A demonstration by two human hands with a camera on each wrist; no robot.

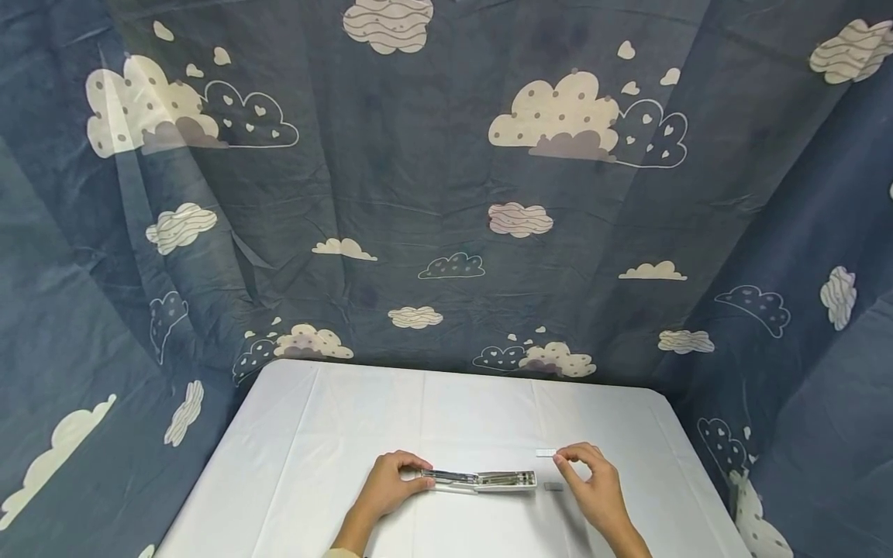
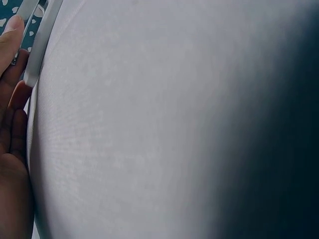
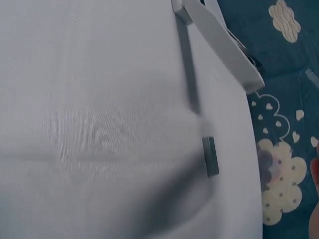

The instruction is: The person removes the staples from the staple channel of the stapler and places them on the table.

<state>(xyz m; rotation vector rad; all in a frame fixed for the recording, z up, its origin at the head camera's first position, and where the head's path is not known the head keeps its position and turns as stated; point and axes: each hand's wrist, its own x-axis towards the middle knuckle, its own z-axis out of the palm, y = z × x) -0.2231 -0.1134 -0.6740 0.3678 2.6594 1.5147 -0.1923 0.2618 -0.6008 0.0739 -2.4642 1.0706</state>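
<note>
A white stapler (image 1: 505,482) is folded wide out above the white table, its metal channel showing. My left hand (image 1: 391,484) grips its left end between thumb and fingers; in the left wrist view, that hand (image 2: 14,114) lies along the stapler's pale arm (image 2: 42,47). To the right, my right hand (image 1: 594,484) pinches a small pale strip (image 1: 546,452), which looks like staples, by its right end. A short grey strip of staples (image 1: 553,487) lies on the table just past the stapler's right end. Only a sliver of the right hand (image 3: 315,199) shows in the right wrist view.
The white cloth-covered table (image 1: 363,411) has its back edge against a blue curtain (image 1: 446,170) printed with clouds. More curtain hangs at both sides. A shadow falls on the cloth under the right hand.
</note>
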